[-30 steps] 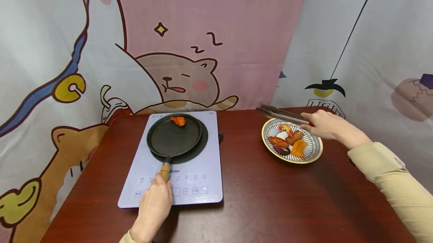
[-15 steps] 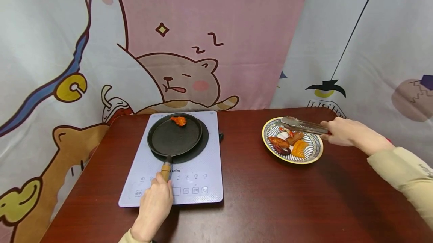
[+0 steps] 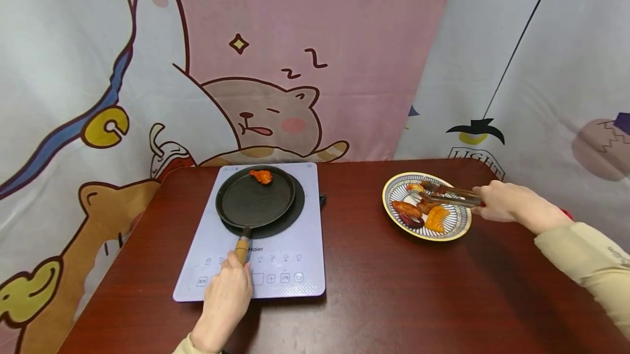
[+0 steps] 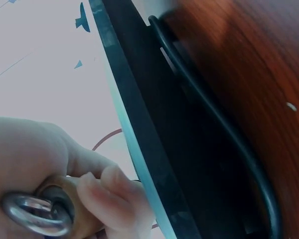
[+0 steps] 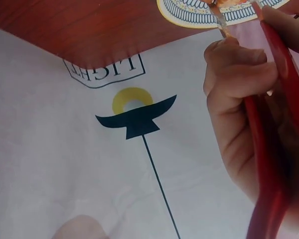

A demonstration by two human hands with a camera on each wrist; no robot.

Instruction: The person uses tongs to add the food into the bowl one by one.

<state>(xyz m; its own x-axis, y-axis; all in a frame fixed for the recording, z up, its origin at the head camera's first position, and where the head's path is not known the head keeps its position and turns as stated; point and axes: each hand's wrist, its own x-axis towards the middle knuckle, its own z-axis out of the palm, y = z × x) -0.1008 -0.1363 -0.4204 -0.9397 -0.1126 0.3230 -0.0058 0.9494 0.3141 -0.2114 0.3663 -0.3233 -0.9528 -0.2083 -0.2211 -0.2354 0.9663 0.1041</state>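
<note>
My left hand (image 3: 227, 288) grips the wooden handle (image 3: 241, 250) of a round black frying pan (image 3: 256, 206); the handle's metal ring (image 4: 37, 214) shows in the left wrist view. A small orange-red drumstick-shaped piece (image 3: 261, 177) lies near the pan's far rim. On the right, my right hand (image 3: 507, 201) holds metal tongs with red handles (image 5: 261, 149), their arms spread. The tong tips reach over a patterned plate (image 3: 460, 228), right at the food near a shrimp (image 3: 415, 186). Also on the plate are a brown wing-shaped piece (image 3: 406, 209), an orange slab (image 3: 436, 219) and a dark red curled piece (image 3: 411, 221).
The pan sits off-centre on a white induction cooker (image 3: 310, 255) on the brown table (image 3: 374, 299). A black cord (image 4: 229, 129) runs beside the cooker in the left wrist view. Cartoon-printed cloth (image 3: 374, 58) hangs behind the table.
The tongs moved from above the plate's far edge down into the food, and their arms have spread. The right hand shifted right and lower. The left hand and pan stayed put.
</note>
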